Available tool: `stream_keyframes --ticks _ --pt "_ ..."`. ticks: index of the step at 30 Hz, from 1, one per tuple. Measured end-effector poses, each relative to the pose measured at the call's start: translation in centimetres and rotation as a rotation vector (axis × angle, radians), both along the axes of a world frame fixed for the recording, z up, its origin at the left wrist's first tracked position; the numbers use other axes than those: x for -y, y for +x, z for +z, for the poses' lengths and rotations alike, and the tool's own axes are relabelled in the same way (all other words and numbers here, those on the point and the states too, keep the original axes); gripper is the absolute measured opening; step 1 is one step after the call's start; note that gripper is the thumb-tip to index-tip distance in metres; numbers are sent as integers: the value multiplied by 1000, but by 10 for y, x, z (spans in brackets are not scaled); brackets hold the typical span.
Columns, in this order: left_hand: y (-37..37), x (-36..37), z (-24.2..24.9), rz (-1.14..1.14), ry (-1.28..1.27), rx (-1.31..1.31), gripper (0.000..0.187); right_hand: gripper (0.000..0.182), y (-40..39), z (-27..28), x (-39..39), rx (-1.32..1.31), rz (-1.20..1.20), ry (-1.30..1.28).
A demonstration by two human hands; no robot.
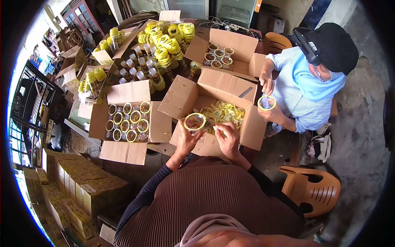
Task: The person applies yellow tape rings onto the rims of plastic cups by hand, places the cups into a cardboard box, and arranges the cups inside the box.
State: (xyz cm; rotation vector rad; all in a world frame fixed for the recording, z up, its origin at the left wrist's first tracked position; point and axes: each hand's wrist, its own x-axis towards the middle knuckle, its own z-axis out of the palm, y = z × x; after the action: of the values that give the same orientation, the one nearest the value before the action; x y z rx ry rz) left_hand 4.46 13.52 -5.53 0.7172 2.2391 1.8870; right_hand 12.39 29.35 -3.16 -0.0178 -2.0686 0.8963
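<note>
A clear cup with a yellow rim [194, 122] is held upright in my left hand [187, 139], with reddish-brown contents showing inside. Close to its right side, my right hand [227, 138] has its fingers pinched together; what they hold, if anything, is too small to make out. Both hands are over the near side of an open cardboard box [214, 88] with yellow and clear scraps [224, 112] in it. To the left, another open box [98, 119] contains several yellow-rimmed cups [127, 108] in rows.
A co-worker [302, 82] at the right holds a similar cup [266, 103]. Behind are a box of cups [234, 39], stacked yellow rims [164, 45] and clear containers [142, 61]. An orange chair [325, 191] stands at lower right, stacked cartons [82, 181] at lower left.
</note>
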Motion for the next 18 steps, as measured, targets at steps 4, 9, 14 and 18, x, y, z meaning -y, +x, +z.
stream_keyframes --ticks 4,9,14,18 --pt "7 -5 13 92 -138 -181 77 20 1 -3 3 -30 -7 83" --pt "12 -8 14 160 -78 -197 77 19 2 -9 2 -15 -8 136" --pt "18 -10 17 115 -76 -24 64 20 2 -10 2 -11 -21 157" --pt "17 -10 7 115 -79 -70 58 19 2 -9 2 22 -17 112"
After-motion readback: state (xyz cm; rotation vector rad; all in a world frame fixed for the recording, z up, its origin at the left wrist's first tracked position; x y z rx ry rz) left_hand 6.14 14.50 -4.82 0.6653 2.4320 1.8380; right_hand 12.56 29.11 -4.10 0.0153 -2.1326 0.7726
